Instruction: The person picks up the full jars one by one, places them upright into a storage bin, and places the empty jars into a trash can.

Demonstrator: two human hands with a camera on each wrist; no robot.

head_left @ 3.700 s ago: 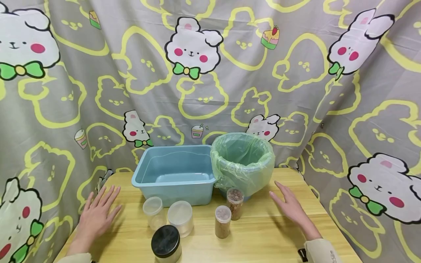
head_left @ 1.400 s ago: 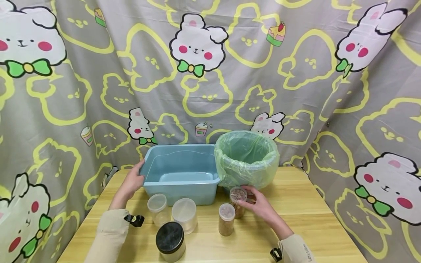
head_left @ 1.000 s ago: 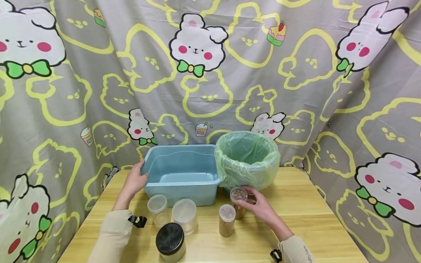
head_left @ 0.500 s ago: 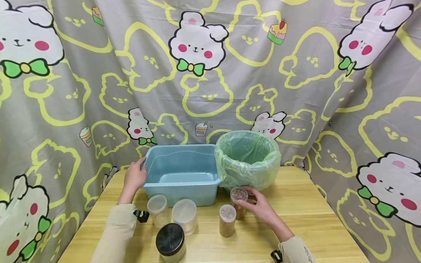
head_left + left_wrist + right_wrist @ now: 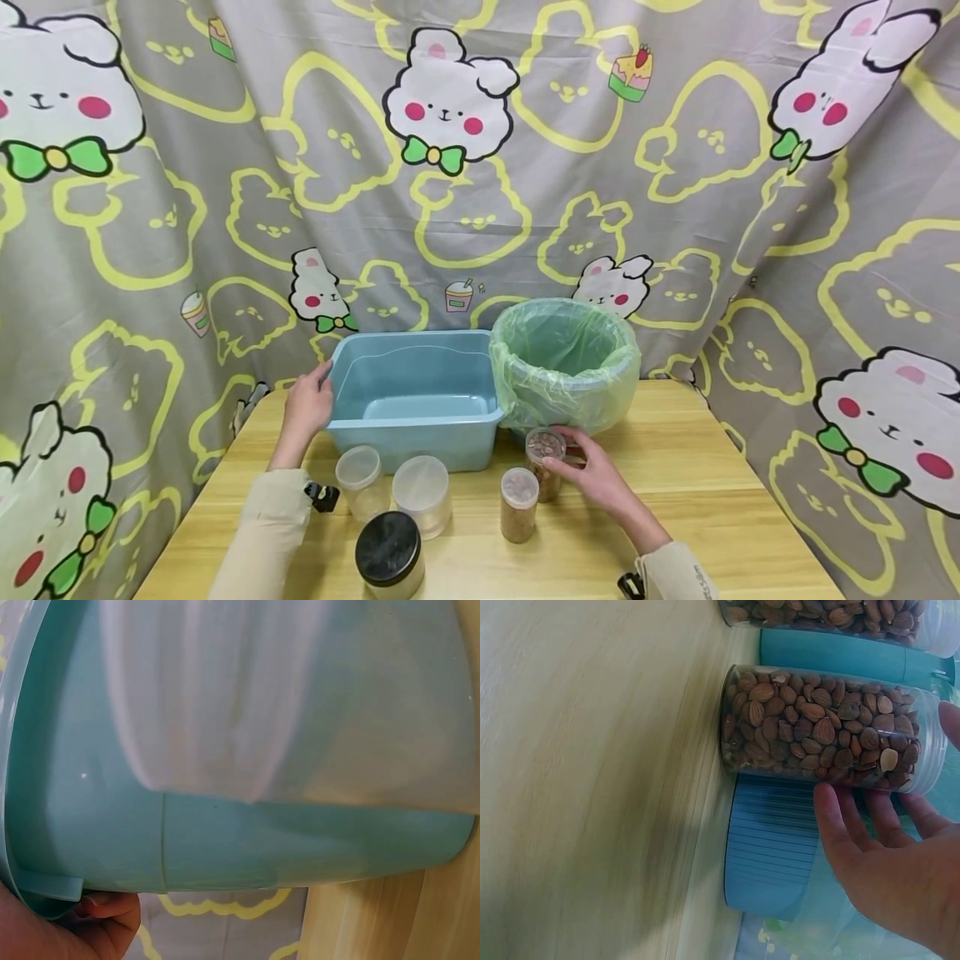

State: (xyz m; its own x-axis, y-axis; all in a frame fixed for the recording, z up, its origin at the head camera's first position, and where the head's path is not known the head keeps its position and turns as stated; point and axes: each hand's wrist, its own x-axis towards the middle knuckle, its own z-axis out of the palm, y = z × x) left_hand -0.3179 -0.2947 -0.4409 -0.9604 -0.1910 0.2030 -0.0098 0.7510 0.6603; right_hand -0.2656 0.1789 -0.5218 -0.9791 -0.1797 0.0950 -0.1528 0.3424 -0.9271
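Observation:
My left hand [image 5: 308, 406] grips the left rim of a blue plastic basin [image 5: 412, 442]. In the left wrist view, its fingers [image 5: 112, 909] curl at the basin rim. My right hand [image 5: 592, 468] holds the lid end of a clear jar of brown almond-like kernels [image 5: 817, 724], thumb on one side and fingers on the other. That jar stands upright against a bin [image 5: 570, 404] lined with a thin green bag. Just in front of it is a second kernel-filled jar [image 5: 518, 512], which neither hand touches.
Two clear jars with frosted lids, a narrower jar [image 5: 362, 483] and a wider jar [image 5: 422, 500], stand before the basin. Nearer is a black-lidded jar [image 5: 388, 554]. A patterned curtain [image 5: 450, 225] hangs behind the wooden table [image 5: 675, 500].
My left hand has gone from the tabletop to the basin's left rim. My right hand has moved left onto the rear kernel jar. Over the last second both hands barely shift.

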